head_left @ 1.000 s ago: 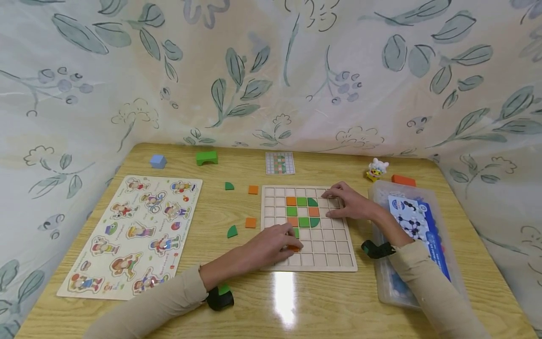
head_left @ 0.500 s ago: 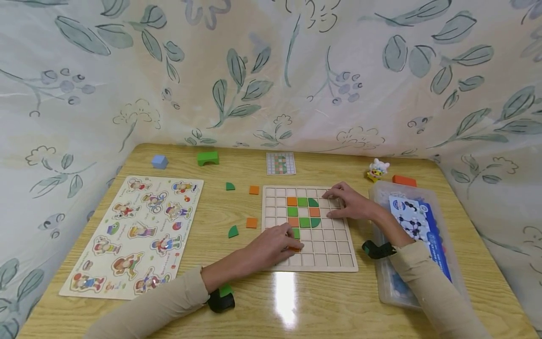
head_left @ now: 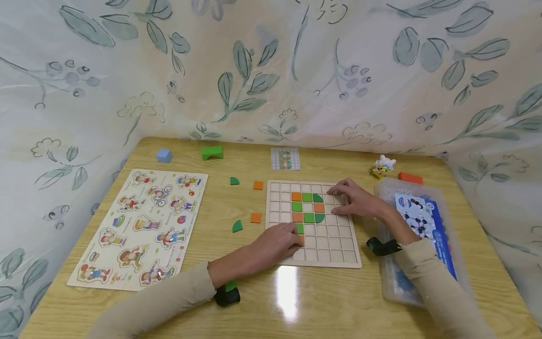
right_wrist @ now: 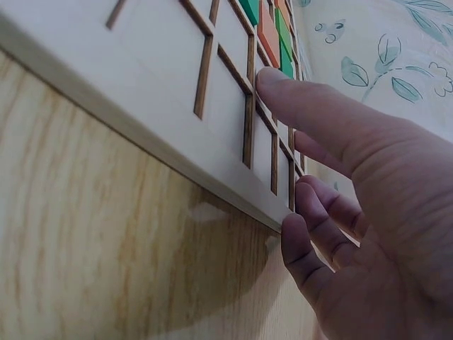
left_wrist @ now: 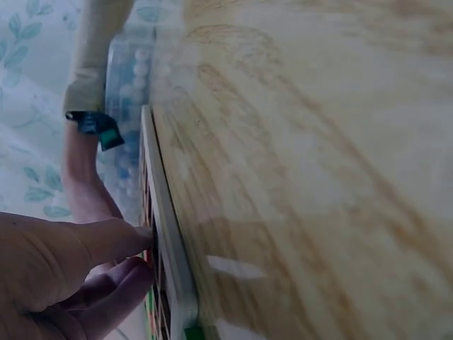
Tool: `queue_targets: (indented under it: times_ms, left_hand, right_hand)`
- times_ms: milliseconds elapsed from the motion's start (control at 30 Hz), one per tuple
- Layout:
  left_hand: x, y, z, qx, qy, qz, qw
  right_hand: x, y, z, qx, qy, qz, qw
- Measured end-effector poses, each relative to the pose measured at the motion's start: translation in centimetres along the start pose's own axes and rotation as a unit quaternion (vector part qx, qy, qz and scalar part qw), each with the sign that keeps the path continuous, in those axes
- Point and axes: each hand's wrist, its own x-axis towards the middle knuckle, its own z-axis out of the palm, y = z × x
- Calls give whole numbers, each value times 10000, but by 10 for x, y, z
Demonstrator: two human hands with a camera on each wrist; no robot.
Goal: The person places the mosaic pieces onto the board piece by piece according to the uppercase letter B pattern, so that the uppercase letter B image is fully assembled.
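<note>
A wooden grid board (head_left: 334,245) lies mid-table with orange and green tiles (head_left: 306,207) set in its upper cells. My left hand (head_left: 292,238) reaches over the board's left side, and its straight fingertips press on an orange tile (head_left: 301,240) in a lower cell. In the left wrist view the fingers (left_wrist: 106,241) touch the board's edge (left_wrist: 170,262). My right hand (head_left: 338,193) rests flat on the board's upper right corner. In the right wrist view this hand (right_wrist: 304,156) has an extended finger on the grid (right_wrist: 141,64) and holds nothing.
Loose orange tiles (head_left: 255,217) and green quarter pieces (head_left: 237,226) lie left of the board. A pattern card (head_left: 285,158) sits behind it. A character puzzle (head_left: 139,226) lies far left, with a blue cube (head_left: 164,155) and green arch (head_left: 212,152) behind. A plastic box (head_left: 417,263) stands at right.
Both hands keep their places on the board. Only the head view has shifted slightly.
</note>
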Motion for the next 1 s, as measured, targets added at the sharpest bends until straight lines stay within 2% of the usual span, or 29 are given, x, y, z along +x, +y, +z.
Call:
queue_targets:
  times_ms: [133,300,500,633,733,833,1000]
  left_hand:
    - [0,2,-7,-86,7,-66,9999]
    - [-13,-6,-23,-497,183,-217,9984]
    - [-39,-37,-38,-865,394,-406,9946]
    - [-55,-60,-44,-1023,407,-773,9909]
    - [-64,-70,-49,-1137,426,-993,9876]
    - [-73,-72,-50,-1163,417,-1028,9870]
    - [-87,-62,-42,-1429,206,-923,9852]
  right_hand:
    - [-2,1,-2,4,-12,-9,10000]
    - [-4,2,-1,-7,31,-64,10000]
    - [-1,3,-2,-58,24,-99,9999]
    - [-1,2,-2,-20,1,-67,10000]
    - [-1,0,-4,-6,-24,-23,10000]
    - [-1,-1,-5,-10,-48,23,10000]
    - [-1,0,-4,-5,-52,36,10000]
